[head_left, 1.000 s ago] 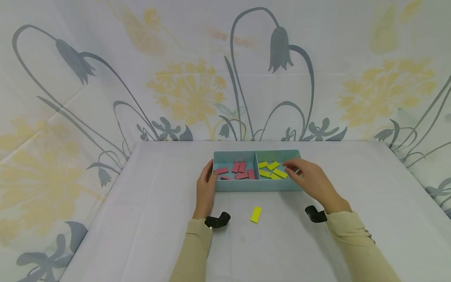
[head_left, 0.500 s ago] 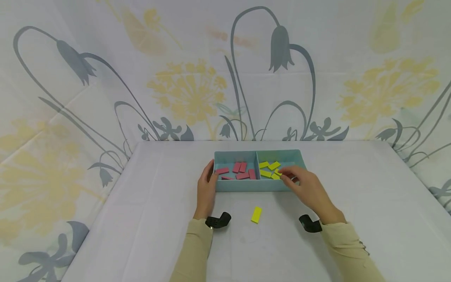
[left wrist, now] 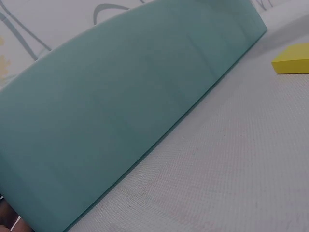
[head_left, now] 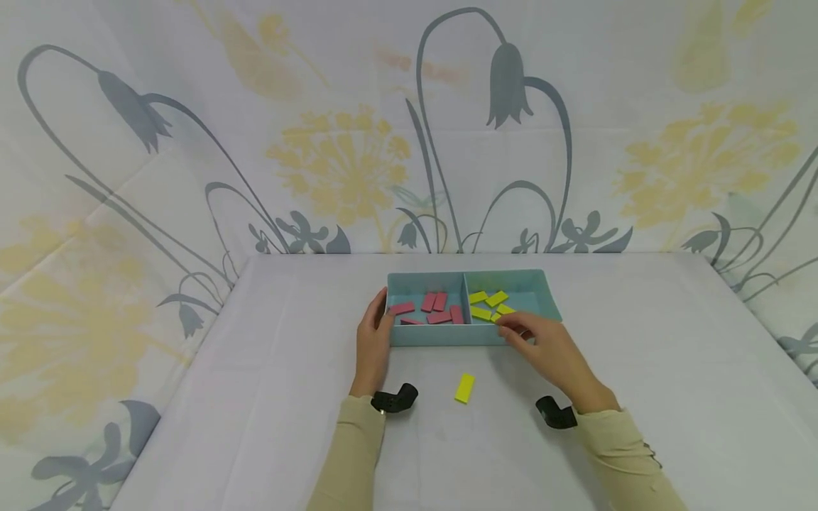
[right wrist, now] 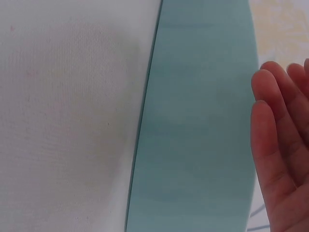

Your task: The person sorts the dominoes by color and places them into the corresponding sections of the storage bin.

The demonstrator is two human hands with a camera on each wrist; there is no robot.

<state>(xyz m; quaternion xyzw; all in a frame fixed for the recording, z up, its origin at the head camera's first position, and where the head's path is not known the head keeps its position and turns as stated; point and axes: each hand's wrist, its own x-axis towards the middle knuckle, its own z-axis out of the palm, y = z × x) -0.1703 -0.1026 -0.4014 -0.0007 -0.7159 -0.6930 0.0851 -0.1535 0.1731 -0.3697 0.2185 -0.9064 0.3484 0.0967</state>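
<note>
A turquoise two-compartment box (head_left: 434, 336) stands on the table. My left hand (head_left: 373, 341) grips its left end, thumb toward the front corner. Several pink blocks (head_left: 439, 318) lie in the left compartment, and several yellow blocks (head_left: 481, 313) in the right one. Over the front rim of the right compartment is my right hand (head_left: 540, 344), fingertips close to the nearest yellow blocks and partly covering them. The right wrist view shows those fingers (right wrist: 264, 130) fairly straight at the rim, with nothing visible between them. One yellow block (head_left: 464, 388) lies on the table before the box.
A white cloth covers the table (head_left: 287, 426), and a flower-patterned cloth (head_left: 358, 85) hangs behind and at both sides. A small black camera sits on each wrist. The left wrist view is mostly filled by the box's front wall (left wrist: 130, 96).
My right hand has moved left and a little nearer along the right compartment, from its right end to its front rim. The left hand, the box and the loose yellow block have stayed put.
</note>
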